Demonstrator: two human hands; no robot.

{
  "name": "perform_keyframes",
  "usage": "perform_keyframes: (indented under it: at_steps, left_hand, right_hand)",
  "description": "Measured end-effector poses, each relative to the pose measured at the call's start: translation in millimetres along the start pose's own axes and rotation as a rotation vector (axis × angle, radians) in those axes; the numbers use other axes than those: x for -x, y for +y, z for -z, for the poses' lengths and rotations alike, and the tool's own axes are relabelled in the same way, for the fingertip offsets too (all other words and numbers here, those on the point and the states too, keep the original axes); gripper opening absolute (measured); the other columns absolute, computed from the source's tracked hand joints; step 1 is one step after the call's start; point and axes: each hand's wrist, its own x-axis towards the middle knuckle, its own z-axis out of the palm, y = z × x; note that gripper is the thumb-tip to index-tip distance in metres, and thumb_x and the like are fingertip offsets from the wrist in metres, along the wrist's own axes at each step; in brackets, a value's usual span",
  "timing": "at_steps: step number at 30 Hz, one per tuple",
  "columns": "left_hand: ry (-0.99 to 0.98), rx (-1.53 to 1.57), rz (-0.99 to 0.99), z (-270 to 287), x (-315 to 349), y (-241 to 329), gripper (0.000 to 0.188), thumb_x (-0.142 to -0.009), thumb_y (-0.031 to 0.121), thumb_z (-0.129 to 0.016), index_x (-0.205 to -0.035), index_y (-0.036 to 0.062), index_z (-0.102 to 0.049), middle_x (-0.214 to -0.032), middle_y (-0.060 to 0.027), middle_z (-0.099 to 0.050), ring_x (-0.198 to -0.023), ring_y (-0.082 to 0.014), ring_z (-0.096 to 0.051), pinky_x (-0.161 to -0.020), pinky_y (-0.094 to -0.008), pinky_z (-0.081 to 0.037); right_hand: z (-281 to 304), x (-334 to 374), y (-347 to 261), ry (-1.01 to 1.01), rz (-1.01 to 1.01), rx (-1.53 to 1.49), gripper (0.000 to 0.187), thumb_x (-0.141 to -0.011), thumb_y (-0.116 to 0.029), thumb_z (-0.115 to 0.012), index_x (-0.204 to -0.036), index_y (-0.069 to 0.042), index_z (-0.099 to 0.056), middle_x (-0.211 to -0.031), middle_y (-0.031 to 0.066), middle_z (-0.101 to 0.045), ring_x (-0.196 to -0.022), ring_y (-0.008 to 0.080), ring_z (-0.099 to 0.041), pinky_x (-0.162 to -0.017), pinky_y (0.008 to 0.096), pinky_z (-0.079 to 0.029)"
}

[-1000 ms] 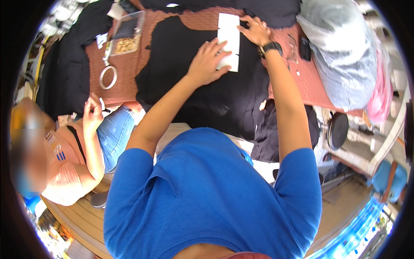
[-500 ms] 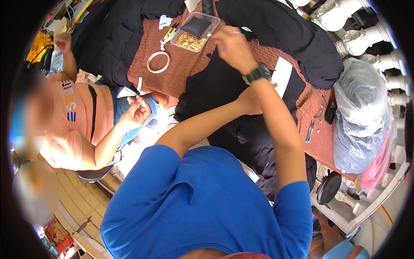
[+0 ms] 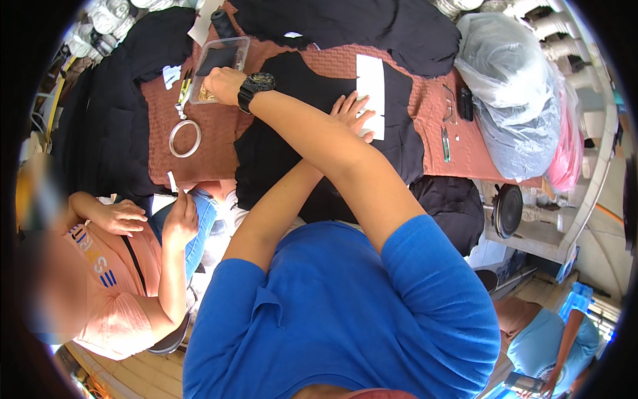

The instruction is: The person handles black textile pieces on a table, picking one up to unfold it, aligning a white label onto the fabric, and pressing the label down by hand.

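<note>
My right hand, with a black watch at its wrist, reaches across my left forearm into a clear plastic container. Its fingers curl down over small gold-coloured metal pieces; the fingertips are hidden, so what they pinch cannot be made out. A black pad lies in the same container. My left hand rests with fingers spread on the lower left part of a white paper strip. Under the strip, a cut piece of black fabric is spread over the brown cloth-covered table.
Left of the container lie yellow-handled snippers and a white ring. A black thread cone stands behind. Eyeglasses, a small green-handled tool and plastic-wrapped bundles are at the right. A co-worker in peach sits at left.
My right hand has moved from beside the container into it. The left hand, partly hidden before, now shows spread on the paper strip. The view has shifted; the co-worker's hands have lowered.
</note>
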Motion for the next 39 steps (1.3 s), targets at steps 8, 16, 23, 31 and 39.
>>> perform_keyframes:
  at_steps: [8, 16, 23, 31, 39]
  left_hand:
    - [0.0, -0.017, -0.008, -1.5, -1.7, 2.4, 0.046, -0.091, 0.036, -0.062, -0.129, 0.0119, -0.058, -0.151, -0.0118, -0.039, -0.145, -0.0336, -0.027, -0.119, -0.0532, -0.022]
    - [0.07, 0.002, 0.009, -10.3, 1.8, -3.4, 0.045, -0.091, 0.038, -0.064, -0.128, 0.014, -0.059, -0.151, -0.0087, -0.04, -0.145, -0.0335, -0.027, -0.118, -0.0545, -0.023]
    - [-0.057, -0.02, 0.071, -4.5, -5.3, 5.2, 0.056, -0.088, 0.037, -0.065, -0.136, 0.0102, -0.055, -0.142, -0.0146, -0.052, -0.14, -0.0337, -0.039, -0.118, -0.0492, -0.026]
    - [0.023, -0.091, 0.019, -2.8, -6.4, 11.6, 0.05, -0.086, 0.041, -0.069, -0.125, 0.0113, -0.06, -0.146, -0.0097, -0.047, -0.141, -0.034, -0.035, -0.117, -0.0525, -0.027]
    - [-0.005, -0.118, 0.013, -3.0, -9.7, 14.4, 0.046, -0.088, 0.042, -0.066, -0.126, 0.0163, -0.061, -0.149, -0.0067, -0.044, -0.142, -0.0324, -0.034, -0.117, -0.0532, -0.026]
  right_hand:
    - [-2.5, -1.6, 4.5, 0.1, -0.019, -0.097, 0.014, -0.073, 0.0, -0.065, -0.086, 0.002, -0.069, -0.093, 0.0252, -0.068, -0.093, 0.0429, -0.067, -0.081, 0.0478, -0.055]
    - [80.4, 82.9, -28.4, 0.491, -0.087, -0.686, 0.017, -0.086, -0.007, -0.069, -0.102, -0.001, -0.071, -0.087, 0.0129, -0.071, -0.083, 0.0198, -0.071, -0.074, 0.031, -0.056]
    - [140.6, 236.4, 16.1, 0.587, -0.555, -1.157, 0.019, -0.094, -0.008, -0.067, -0.11, 0.004, -0.068, -0.098, 0.0095, -0.071, -0.088, 0.0145, -0.07, -0.08, 0.0271, -0.056]
    - [147.3, 325.8, 45.0, 0.653, -0.675, -1.156, 0.014, -0.093, 0.0, -0.066, -0.105, 0.003, -0.071, -0.1, 0.009, -0.073, -0.086, 0.0109, -0.068, -0.079, 0.0246, -0.056]
    - [138.2, 352.6, 55.2, 0.714, -0.649, -1.055, 0.015, -0.093, -0.002, -0.067, -0.107, 0.002, -0.071, -0.098, 0.0072, -0.073, -0.088, 0.0104, -0.067, -0.082, 0.0261, -0.056]
